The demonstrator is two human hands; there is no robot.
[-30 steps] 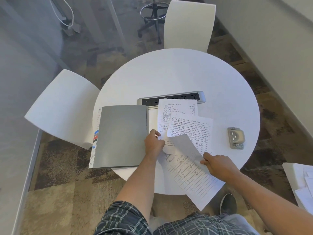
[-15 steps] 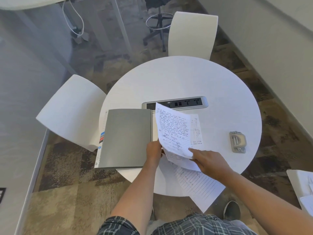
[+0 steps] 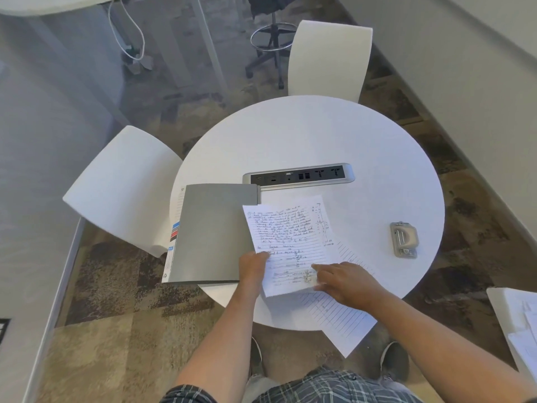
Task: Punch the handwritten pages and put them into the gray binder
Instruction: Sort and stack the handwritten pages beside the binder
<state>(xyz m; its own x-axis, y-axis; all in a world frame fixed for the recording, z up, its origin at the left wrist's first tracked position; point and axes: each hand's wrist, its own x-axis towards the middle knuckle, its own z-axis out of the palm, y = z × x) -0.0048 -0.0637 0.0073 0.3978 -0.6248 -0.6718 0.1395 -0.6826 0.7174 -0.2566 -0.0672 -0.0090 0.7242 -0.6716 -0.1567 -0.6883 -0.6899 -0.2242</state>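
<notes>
Head view: patterned carpet [image 3: 110,338] is seen under a round white table [image 3: 319,141]. The closed gray binder [image 3: 215,234] lies at its left edge; handwritten pages [image 3: 287,242] are pinched by the left hand [image 3: 252,267] and pressed under the right hand's [image 3: 345,282] flat fingers. The hole punch [image 3: 404,239] is set well apart.

Both forearms are bare down to the left hand [image 3: 252,264] and right hand [image 3: 345,282]. A dark plaid shirt [image 3: 334,386] with pale crossing lines shows at the bottom edge. Two dark shoes [image 3: 393,360], possibly grey, sit below.
</notes>
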